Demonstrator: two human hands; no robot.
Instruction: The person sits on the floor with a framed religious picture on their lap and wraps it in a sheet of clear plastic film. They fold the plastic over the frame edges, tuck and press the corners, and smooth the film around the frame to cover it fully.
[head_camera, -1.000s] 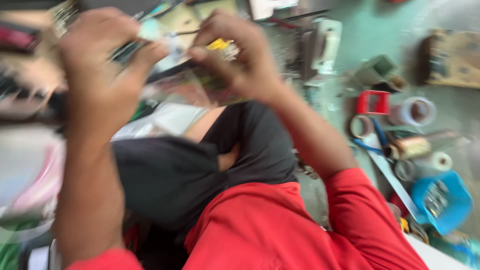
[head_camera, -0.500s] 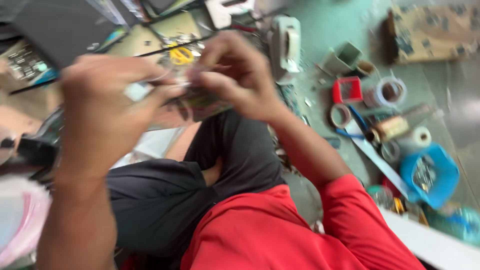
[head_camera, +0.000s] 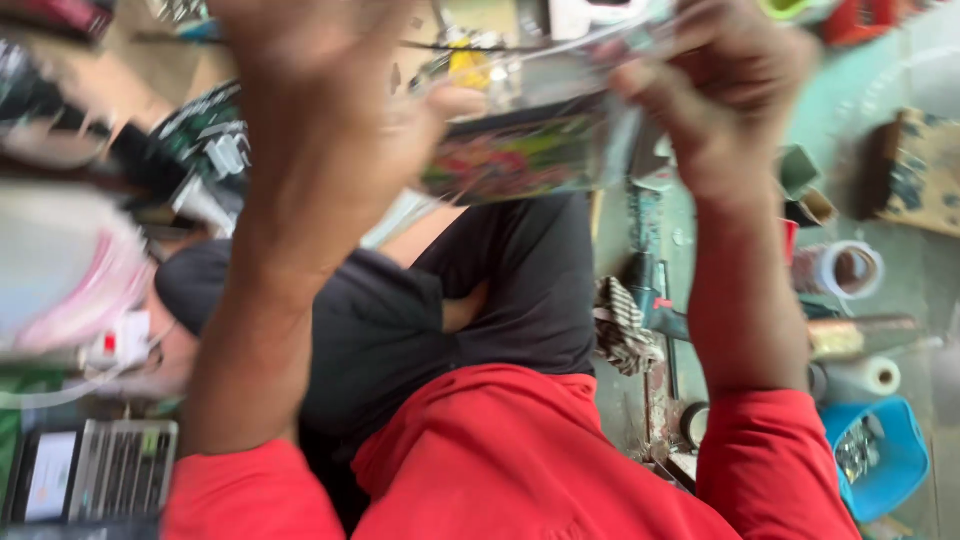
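Both hands raised: left hand (head_camera: 330, 120) and right hand (head_camera: 730, 90) pinch a clear packet (head_camera: 530, 140) taut between them, fingers clamped on its ends.

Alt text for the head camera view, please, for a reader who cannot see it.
Both hands, left hand and right hand, are raised close to the camera and hold a flat clear packet with a colourful printed card between them. Below are red sleeves and dark trousers. To the right lie tape rolls and a blue tub on the green floor.
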